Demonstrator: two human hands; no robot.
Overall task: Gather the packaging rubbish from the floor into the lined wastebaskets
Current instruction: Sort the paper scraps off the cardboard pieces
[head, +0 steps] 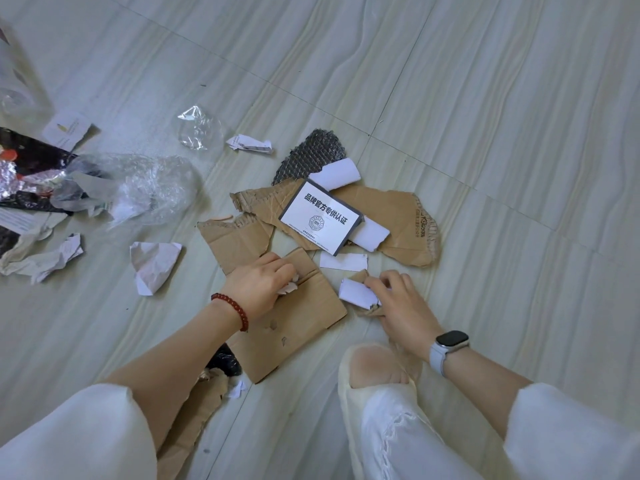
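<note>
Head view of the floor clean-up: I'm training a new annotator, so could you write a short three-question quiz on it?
1. True or false: the left hand rests on a cardboard piece and pinches crumpled white paper.
2. What does the right hand have in its grip? A) bubble wrap B) a white paper scrap together with torn cardboard C) nothing
3. Fill in: the printed card with a dark border lies on top of torn ____.

Key: 1 true; 2 B, the white paper scrap; 3 cardboard, the large torn sheet.
</note>
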